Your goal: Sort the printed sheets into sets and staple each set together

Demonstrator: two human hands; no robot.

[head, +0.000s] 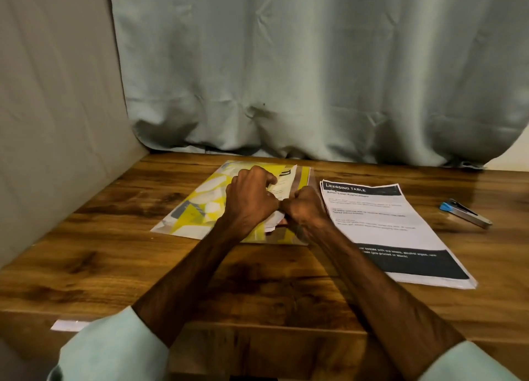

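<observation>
A clear plastic folder (pixel 200 206) with a yellow, white and grey pattern lies flat at the middle of the wooden table (pixel 114 266). Printed sheets (pixel 282 184) stick out of its right side. My left hand (pixel 252 197) grips those sheets from above, fingers curled around their edge. My right hand (pixel 305 211) is closed on the same sheets lower down, touching the left hand. To the right lies a stack of printed sheets (pixel 383 226) headed "DRESSING TABLE", with black bands at top and bottom. A stapler (pixel 465 212) with a blue end rests further right.
A grey-green curtain (pixel 315 80) hangs along the far edge of the table. A beige fabric panel (pixel 57 123) closes off the left side. A small white paper strip (pixel 68 325) lies at the table's near left edge.
</observation>
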